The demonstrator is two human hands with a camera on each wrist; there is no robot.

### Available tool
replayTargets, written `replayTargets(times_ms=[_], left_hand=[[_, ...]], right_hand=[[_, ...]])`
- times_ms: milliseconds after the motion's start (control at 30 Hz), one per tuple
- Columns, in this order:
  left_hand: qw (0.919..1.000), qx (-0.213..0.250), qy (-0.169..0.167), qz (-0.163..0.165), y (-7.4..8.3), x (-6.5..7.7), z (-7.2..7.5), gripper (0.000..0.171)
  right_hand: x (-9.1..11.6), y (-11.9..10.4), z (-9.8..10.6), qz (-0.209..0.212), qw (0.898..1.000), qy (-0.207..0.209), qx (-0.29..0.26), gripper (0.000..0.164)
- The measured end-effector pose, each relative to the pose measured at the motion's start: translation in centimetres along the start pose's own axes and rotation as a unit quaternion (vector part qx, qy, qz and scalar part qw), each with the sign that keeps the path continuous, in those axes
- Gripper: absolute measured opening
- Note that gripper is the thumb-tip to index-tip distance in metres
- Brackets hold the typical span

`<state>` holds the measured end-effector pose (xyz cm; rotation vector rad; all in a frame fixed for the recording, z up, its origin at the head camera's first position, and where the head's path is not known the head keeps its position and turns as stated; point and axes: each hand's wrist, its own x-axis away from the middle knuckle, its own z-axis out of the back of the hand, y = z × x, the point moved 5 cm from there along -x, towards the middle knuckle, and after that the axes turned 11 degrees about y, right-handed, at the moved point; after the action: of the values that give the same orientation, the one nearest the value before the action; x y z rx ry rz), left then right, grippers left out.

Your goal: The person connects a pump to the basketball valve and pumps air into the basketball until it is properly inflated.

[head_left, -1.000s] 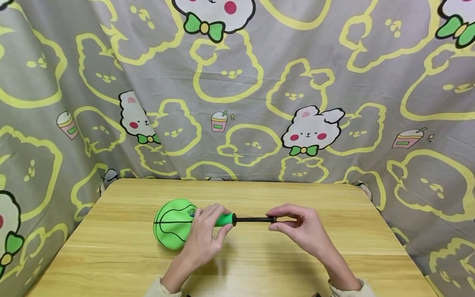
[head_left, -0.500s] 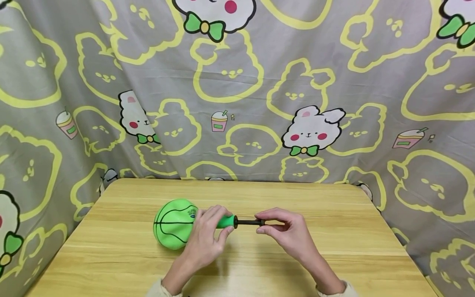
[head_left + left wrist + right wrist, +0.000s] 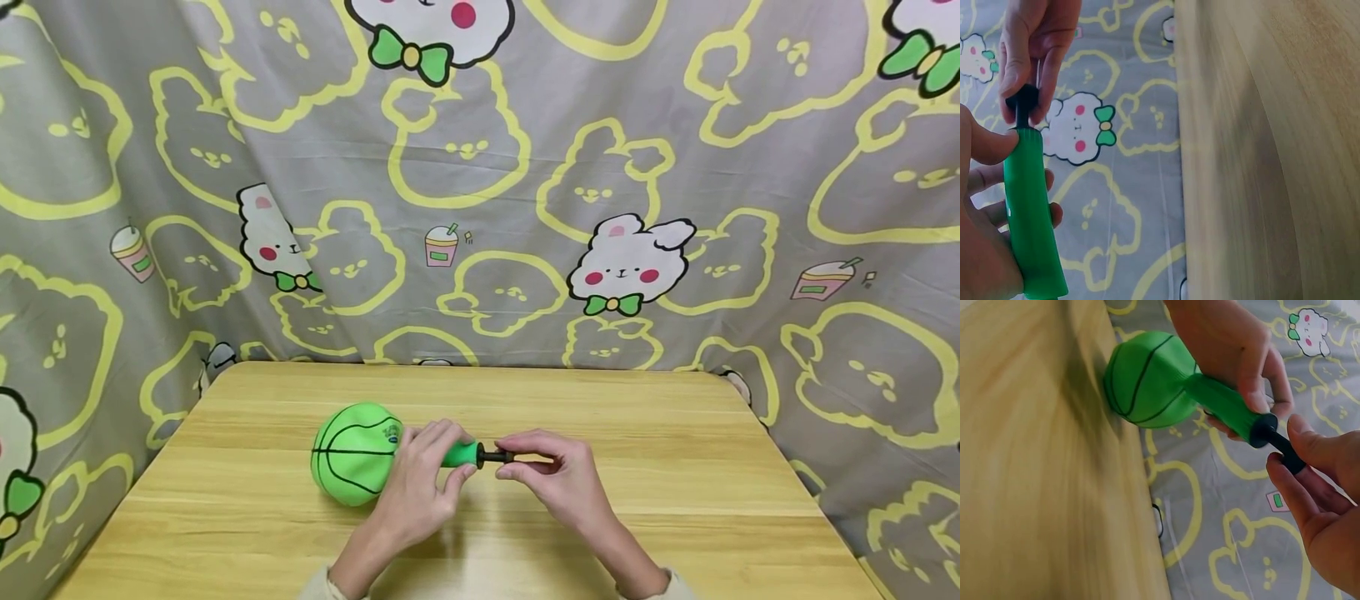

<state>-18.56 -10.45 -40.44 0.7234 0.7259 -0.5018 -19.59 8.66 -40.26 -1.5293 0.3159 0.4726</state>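
The green mini basketball (image 3: 356,454) sat on the left half of the surface (image 3: 720,467), nearer its left edge than its right and in from the far left corner. The tapered end of the green hand pump (image 3: 1032,212) met the ball's skin, which looked creased there. The left hand (image 3: 423,479) had its grip clamped round the pump; the right hand (image 3: 558,479) had its grip pinched on the black handle (image 3: 1292,464), with only a short length of black rod (image 3: 495,457) showing.

The joint with the ball seemed the weakest point: no hand steadied the ball from its far side, so a hard push could have rolled it toward the left edge, or a sideways tilt could have bent the connection or let air leak. With so little rod exposed, the right fingertips risked a pinch against the black collar (image 3: 1263,430). Pulling back too briskly, with the left grip slack, might have drawn the pump off the ball.
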Motion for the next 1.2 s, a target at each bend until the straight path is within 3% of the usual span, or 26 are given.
replayTargets(times_ms=[233, 467, 633, 900, 1200], left_hand=[[1.0, 0.003, -0.009, 0.002, 0.2, 0.0, -0.2, 0.025], [0.9997, 0.013, -0.016, 0.013, -0.1, 0.1, -0.2, 0.023], [0.9994, 0.022, -0.024, 0.015, -0.2, 0.3, -0.4, 0.02], [0.9993, 0.02, -0.021, 0.024, -0.2, 0.2, -0.3, 0.022], [0.9992, 0.016, -0.019, 0.031, -0.4, 0.1, 0.0, 0.022]], right_hand=[[0.1, 0.3, -0.5, -0.018, 1.0, 0.003, 0.012, 0.027], [-0.2, -0.1, -0.3, -0.017, 0.999, -0.027, 0.02, 0.024], [-0.3, -0.2, 0.1, -0.051, 0.998, -0.032, 0.036, 0.021], [-0.5, -0.9, 1.2, -0.041, 0.997, -0.042, 0.041, 0.021], [-0.7, -1.4, 2.4, -0.062, 0.995, -0.045, 0.059, 0.021]])
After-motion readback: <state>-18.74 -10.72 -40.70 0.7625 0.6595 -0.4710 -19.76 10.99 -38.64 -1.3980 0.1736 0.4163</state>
